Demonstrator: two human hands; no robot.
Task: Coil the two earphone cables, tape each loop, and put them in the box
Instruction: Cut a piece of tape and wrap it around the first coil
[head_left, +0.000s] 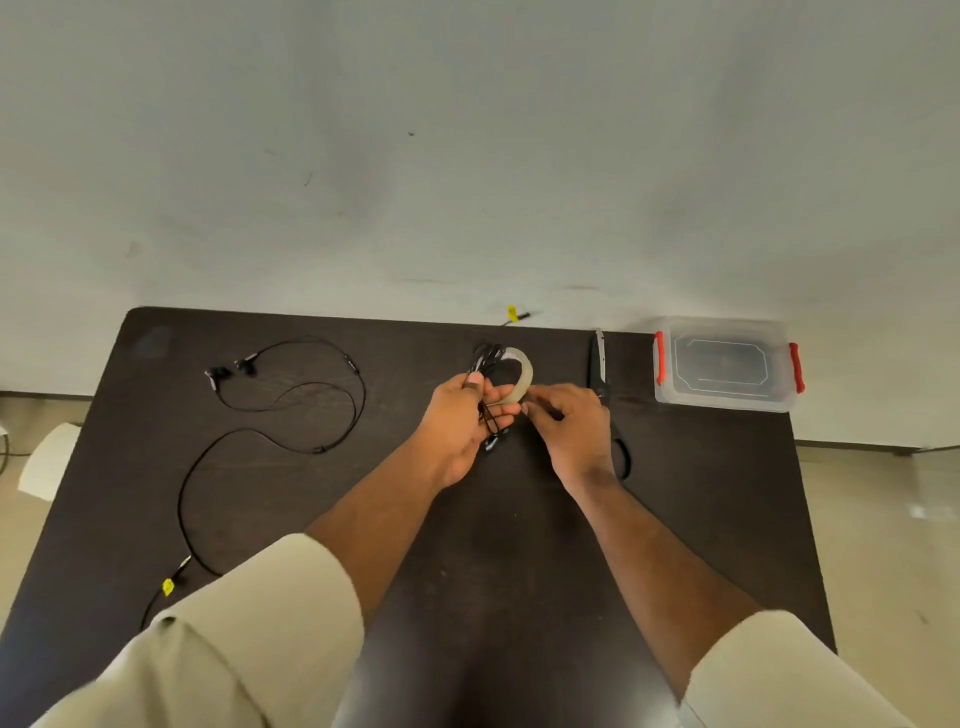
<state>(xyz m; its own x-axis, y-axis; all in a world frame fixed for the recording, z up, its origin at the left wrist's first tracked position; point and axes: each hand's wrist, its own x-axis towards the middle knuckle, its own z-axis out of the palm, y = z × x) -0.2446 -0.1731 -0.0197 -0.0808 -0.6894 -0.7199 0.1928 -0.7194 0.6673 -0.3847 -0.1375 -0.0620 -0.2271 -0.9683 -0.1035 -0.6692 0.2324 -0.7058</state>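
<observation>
My left hand (460, 423) grips a coiled black earphone cable (487, 358) above the middle of the dark table; the loop sticks up past my thumb and the earbuds hang below my palm. A clear tape roll (525, 375) stands against the coil. My right hand (569, 423) pinches at the lower edge of the roll. A second black earphone (291, 410) lies uncoiled on the left of the table, its plug with a yellow tag (168, 586) near my left sleeve. The clear box (724, 366) with red latches and its lid on sits at the far right corner.
Scissors (600, 364) lie between my right hand and the box, with their handles partly hidden behind my right wrist. The table (493, 545) stands against a pale wall. A white sheet (49, 460) lies on the floor at the left.
</observation>
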